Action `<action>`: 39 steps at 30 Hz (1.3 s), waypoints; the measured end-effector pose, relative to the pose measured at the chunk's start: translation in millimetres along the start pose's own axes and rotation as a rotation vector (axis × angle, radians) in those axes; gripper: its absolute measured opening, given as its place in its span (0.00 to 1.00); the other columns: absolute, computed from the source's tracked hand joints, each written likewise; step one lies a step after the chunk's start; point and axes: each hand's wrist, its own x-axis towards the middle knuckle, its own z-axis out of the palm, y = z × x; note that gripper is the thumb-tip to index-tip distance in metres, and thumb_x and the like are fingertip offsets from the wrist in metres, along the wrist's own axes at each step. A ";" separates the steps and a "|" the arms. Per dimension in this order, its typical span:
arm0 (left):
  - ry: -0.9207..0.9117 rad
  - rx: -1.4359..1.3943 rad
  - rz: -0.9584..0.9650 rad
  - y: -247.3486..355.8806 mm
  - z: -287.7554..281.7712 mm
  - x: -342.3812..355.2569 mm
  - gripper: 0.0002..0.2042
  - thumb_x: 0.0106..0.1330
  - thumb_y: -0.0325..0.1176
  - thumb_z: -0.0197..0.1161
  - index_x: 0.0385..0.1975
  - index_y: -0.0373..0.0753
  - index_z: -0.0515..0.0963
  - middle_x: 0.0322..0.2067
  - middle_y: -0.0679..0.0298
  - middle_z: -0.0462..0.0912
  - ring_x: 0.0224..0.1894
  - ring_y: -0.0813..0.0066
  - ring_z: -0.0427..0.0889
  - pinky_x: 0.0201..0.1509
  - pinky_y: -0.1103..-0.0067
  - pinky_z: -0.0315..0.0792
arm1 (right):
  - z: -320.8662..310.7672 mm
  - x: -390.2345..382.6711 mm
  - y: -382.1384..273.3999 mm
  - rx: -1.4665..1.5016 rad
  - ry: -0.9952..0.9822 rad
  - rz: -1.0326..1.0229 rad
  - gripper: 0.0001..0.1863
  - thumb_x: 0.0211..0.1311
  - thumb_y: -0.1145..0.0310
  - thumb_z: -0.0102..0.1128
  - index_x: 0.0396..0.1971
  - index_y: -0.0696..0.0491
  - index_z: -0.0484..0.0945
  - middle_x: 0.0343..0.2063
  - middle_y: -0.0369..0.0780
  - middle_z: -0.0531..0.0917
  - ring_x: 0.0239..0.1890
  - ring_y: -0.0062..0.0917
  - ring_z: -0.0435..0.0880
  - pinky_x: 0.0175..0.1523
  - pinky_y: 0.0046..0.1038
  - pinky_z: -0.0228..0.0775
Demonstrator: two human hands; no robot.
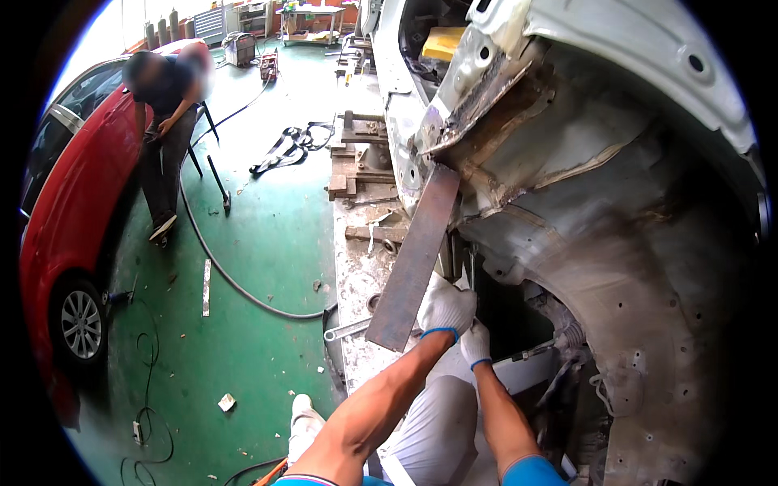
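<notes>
A long flat rusty steel strip (412, 257) slants from the bare wheel-well panel (559, 162) of a white car body toward the bench. My left hand (444, 306), in a white knit glove, is closed just right of the strip's lower part; what it grips is hidden. My right hand (474, 344), also gloved, is closed just behind and right of it, below an upright metal rod (472, 263); I cannot make out what is inside its fingers. A large spanner (348, 329) lies at the bench's edge, left of the strip.
A steel bench (355, 279) holds rusty clamp blocks (350, 162). On the left a co-worker (158, 154) leans by a red car (57, 227). A hose (227, 282), black straps (284, 150) and cables lie on the green floor. My knee is below my hands.
</notes>
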 end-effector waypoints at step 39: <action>0.039 0.047 -0.081 -9.4 29.6 11.7 0.26 0.59 0.50 0.62 0.45 0.32 0.70 0.35 0.39 0.82 0.42 0.41 0.81 0.46 0.59 0.74 | 46.9 63.8 23.5 0.157 -0.109 0.079 0.11 0.69 0.63 0.55 0.34 0.55 0.81 0.30 0.37 0.82 0.35 0.21 0.80 0.40 0.25 0.73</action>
